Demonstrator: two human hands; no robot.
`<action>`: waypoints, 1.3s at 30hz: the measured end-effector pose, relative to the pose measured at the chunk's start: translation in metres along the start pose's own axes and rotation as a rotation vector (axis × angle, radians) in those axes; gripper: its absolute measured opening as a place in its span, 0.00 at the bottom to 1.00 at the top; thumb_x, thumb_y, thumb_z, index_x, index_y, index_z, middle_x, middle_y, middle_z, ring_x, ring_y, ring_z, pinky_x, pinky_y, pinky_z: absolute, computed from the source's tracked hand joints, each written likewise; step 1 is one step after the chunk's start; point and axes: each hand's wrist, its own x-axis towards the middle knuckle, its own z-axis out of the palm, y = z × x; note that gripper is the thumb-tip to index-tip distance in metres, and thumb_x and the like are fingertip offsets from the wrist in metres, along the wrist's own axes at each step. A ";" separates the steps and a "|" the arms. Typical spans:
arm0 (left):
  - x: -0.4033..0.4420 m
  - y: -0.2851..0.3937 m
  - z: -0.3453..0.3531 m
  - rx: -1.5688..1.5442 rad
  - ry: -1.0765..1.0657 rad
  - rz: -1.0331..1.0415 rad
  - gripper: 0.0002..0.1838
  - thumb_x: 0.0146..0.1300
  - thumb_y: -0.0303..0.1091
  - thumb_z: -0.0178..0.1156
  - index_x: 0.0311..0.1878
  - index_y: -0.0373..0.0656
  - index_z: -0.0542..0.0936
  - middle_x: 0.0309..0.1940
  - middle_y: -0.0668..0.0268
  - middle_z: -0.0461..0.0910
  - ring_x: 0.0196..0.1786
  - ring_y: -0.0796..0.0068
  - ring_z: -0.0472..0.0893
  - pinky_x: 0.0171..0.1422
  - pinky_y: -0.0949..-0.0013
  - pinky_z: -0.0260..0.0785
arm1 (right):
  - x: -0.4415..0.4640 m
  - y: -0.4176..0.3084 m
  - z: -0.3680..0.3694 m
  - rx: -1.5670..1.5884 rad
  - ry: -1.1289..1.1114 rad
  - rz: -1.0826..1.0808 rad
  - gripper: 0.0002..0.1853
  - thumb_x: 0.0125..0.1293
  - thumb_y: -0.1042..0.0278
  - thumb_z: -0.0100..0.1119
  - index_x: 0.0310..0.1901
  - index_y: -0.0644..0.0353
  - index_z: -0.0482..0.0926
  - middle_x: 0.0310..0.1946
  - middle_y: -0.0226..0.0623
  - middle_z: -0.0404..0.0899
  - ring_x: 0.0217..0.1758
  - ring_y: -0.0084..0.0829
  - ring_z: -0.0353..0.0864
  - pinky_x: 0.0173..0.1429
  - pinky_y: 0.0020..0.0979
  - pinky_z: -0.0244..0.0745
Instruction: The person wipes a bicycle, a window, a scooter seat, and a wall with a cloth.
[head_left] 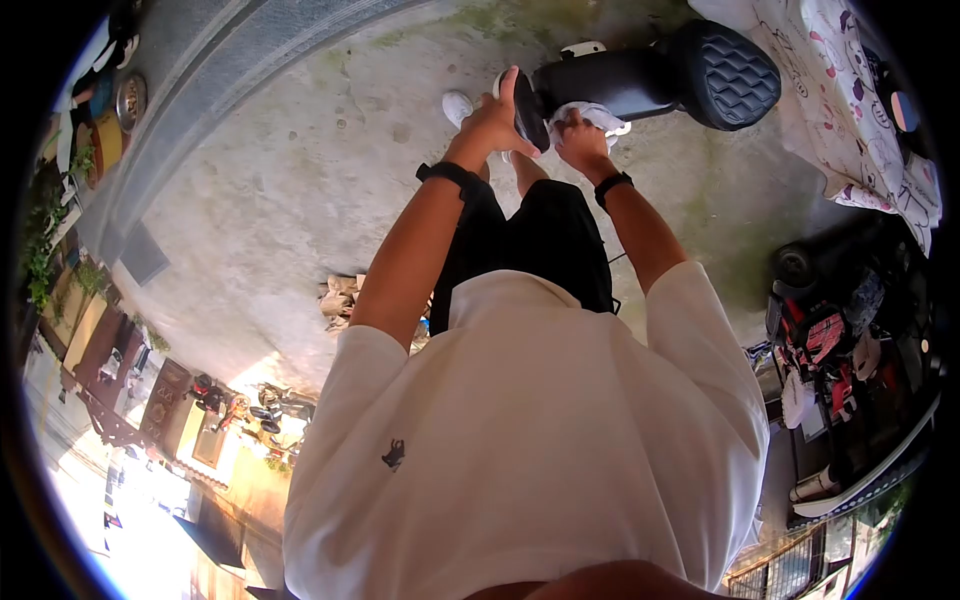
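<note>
My left hand (488, 125) is closed around a black oval piece (529, 112) with a pale rim, at the end of a black vehicle-like body (620, 82). I cannot tell what the oval piece is. A crumpled white cloth (598, 115) is in my right hand (583, 140), pressed to the near side of the body. On the body's right end sits a black quilted seat (728, 76). A white piece (584, 48) sticks out on its far side.
A white shoe (457, 107) is on the concrete floor (260, 190) by my left hand. A patterned cloth (835, 110) hangs at the right. Below it stand a dark wheeled vehicle (795, 265) and red plaid items (825, 335). Brown cardboard-like scraps (340, 298) lie left of my legs.
</note>
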 end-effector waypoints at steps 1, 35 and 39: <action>-0.001 0.001 0.001 0.014 0.001 -0.004 0.83 0.29 0.52 0.84 0.78 0.64 0.25 0.65 0.30 0.61 0.66 0.34 0.70 0.69 0.50 0.66 | 0.006 0.000 -0.002 0.008 -0.001 0.004 0.19 0.55 0.57 0.64 0.49 0.48 0.83 0.55 0.45 0.71 0.44 0.48 0.84 0.40 0.46 0.83; 0.010 -0.020 0.008 0.020 0.066 0.171 0.83 0.30 0.53 0.84 0.77 0.58 0.25 0.64 0.34 0.64 0.67 0.37 0.70 0.70 0.50 0.67 | 0.044 -0.029 -0.010 0.304 0.207 0.142 0.18 0.62 0.66 0.58 0.54 0.44 0.80 0.55 0.38 0.70 0.49 0.45 0.82 0.46 0.43 0.82; 0.013 -0.028 0.006 0.055 0.063 0.173 0.83 0.31 0.52 0.85 0.77 0.55 0.25 0.65 0.35 0.63 0.67 0.38 0.70 0.71 0.52 0.66 | 0.044 -0.037 -0.003 0.053 0.160 0.076 0.13 0.63 0.66 0.57 0.48 0.46 0.84 0.57 0.32 0.70 0.55 0.39 0.78 0.49 0.42 0.80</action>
